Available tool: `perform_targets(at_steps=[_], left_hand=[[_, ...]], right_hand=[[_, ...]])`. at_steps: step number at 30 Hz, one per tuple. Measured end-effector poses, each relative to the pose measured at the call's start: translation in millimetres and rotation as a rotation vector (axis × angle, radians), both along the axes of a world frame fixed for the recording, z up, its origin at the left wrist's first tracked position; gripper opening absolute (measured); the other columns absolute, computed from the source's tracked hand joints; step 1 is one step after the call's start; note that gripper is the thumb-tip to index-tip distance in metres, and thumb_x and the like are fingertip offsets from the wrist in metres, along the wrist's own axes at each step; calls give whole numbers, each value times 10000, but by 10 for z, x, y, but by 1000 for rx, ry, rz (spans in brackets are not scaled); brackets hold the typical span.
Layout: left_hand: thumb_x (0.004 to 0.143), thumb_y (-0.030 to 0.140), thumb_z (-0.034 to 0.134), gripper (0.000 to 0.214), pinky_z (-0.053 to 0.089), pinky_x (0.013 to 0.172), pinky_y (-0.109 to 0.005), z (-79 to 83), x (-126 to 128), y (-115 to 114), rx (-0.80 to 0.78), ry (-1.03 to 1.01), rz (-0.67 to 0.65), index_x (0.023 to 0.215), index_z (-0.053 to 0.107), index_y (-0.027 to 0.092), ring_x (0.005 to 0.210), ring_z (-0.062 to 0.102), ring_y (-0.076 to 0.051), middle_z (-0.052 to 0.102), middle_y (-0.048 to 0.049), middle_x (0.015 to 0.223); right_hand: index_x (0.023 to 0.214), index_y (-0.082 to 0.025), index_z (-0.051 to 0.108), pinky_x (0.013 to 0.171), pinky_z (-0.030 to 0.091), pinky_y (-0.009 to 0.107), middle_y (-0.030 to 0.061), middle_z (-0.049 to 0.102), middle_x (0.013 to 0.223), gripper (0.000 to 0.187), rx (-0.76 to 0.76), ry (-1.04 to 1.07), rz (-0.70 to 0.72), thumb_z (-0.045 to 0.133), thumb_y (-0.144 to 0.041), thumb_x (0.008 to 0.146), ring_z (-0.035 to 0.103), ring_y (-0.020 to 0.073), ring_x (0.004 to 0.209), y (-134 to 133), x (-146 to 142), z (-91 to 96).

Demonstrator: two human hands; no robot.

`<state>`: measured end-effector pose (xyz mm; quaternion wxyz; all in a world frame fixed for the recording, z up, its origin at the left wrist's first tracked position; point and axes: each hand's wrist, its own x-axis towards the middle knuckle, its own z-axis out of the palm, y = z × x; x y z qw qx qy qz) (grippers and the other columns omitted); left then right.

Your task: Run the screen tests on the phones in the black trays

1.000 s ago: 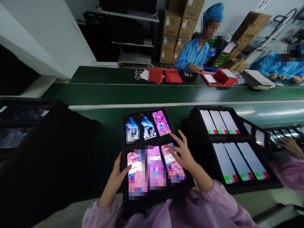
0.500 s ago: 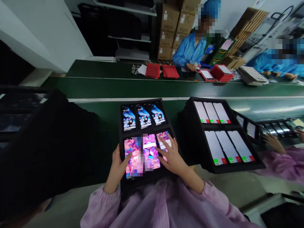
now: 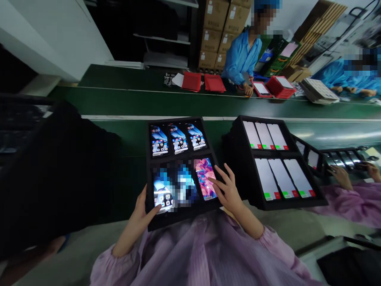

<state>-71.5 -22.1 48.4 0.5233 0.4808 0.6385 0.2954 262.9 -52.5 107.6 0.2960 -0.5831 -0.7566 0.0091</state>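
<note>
A black tray point(image 3: 178, 157) in front of me holds two rows of lit smartphones. My left hand point(image 3: 142, 212) grips its left edge, fingers along the outer side and partly hidden, thumb on the lower-left phone point(image 3: 163, 194). Over the right edge, my right hand point(image 3: 230, 192) is open with fingers spread, a fingertip at the lower-right phone point(image 3: 205, 178), which shows a pink pattern. The lower-middle phone point(image 3: 186, 180) glows blue and is partly blurred out. Blue home screens showing 16:59 light the upper row, including the upper-middle phone point(image 3: 178, 138).
To the right stands a second black tray point(image 3: 269, 155) of phones with white screens. Beyond it are a co-worker's hands point(image 3: 342, 176). Black cloth-like bulk point(image 3: 98, 171) lies left. Across the green bench point(image 3: 125, 101), a person in blue point(image 3: 241, 55) works beside red cases point(image 3: 190, 81).
The lower-left and lower-middle screens went from pink-purple to blue. The lower-right screen lost its panels and shows a plain pink pattern. My right hand shifted right, towards the tray's edge.
</note>
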Motion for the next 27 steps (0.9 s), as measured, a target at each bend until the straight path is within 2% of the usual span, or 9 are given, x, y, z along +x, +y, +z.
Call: perform_targets(at_steps=[3, 7, 12, 14, 19, 21, 24, 27], left_hand=[[710, 639, 720, 1010, 306, 1278, -497, 33, 3, -47, -2, 4, 26, 1570, 392, 223, 1543, 392, -363, 502, -175, 1560], [698, 661, 715, 1052, 292, 1282, -504, 67, 33, -73, -13, 22, 18, 1580, 371, 203, 1552, 374, -365, 480, -184, 1575], [656, 664, 738, 1094, 268, 1285, -544, 113, 36, -61, 7, 57, -29, 1568, 369, 187, 1552, 361, -384, 438, -200, 1608], [663, 659, 737, 1088, 274, 1280, -557, 127, 30, -74, 18, 70, -55, 1571, 360, 193, 1554, 355, -386, 440, -200, 1603], [671, 621, 735, 1078, 297, 1261, -592, 144, 45, -104, 60, 136, -92, 1577, 345, 185, 1533, 369, -403, 448, -212, 1576], [663, 594, 729, 1084, 289, 1261, -609, 150, 71, -106, 73, 175, -87, 1575, 342, 154, 1530, 364, -412, 450, -222, 1555], [688, 548, 712, 1024, 273, 1269, -615, 168, 135, -101, 92, 239, -51, 1564, 361, 149, 1535, 352, -400, 474, -211, 1508], [696, 533, 729, 975, 281, 1268, -617, 200, 215, -89, 81, 300, 8, 1548, 396, 195, 1530, 359, -388, 498, -178, 1461]], right_hand=[[1138, -242, 803, 1133, 531, 577, 96, 633, 1502, 296, -17, 27, 107, 533, -191, 1029, 309, 330, 1587, -84, -103, 52], [1075, -264, 827, 1174, 484, 590, 71, 596, 1549, 216, -123, 14, 235, 636, -217, 985, 303, 353, 1587, -200, -293, 61], [1113, -308, 825, 1206, 426, 626, 36, 525, 1617, 197, -250, -67, 328, 700, -277, 965, 288, 376, 1591, -222, -472, 15], [1135, -315, 819, 1210, 418, 634, 29, 485, 1647, 210, -287, -114, 326, 702, -279, 965, 282, 385, 1592, -204, -510, 17], [1272, -323, 762, 1216, 390, 682, 52, 429, 1680, 316, -323, -165, 160, 667, -242, 982, 286, 409, 1587, -162, -584, 33], [1296, -313, 747, 1215, 384, 692, 64, 416, 1687, 333, -325, -155, 150, 665, -242, 981, 265, 415, 1593, -160, -581, 25], [1307, -301, 736, 1219, 388, 671, 63, 429, 1681, 340, -288, -100, 175, 647, -233, 986, 231, 389, 1609, -188, -478, 20], [1222, -297, 774, 1200, 435, 635, 55, 529, 1612, 301, -203, -17, 151, 604, -201, 994, 261, 352, 1605, -247, -262, 48]])
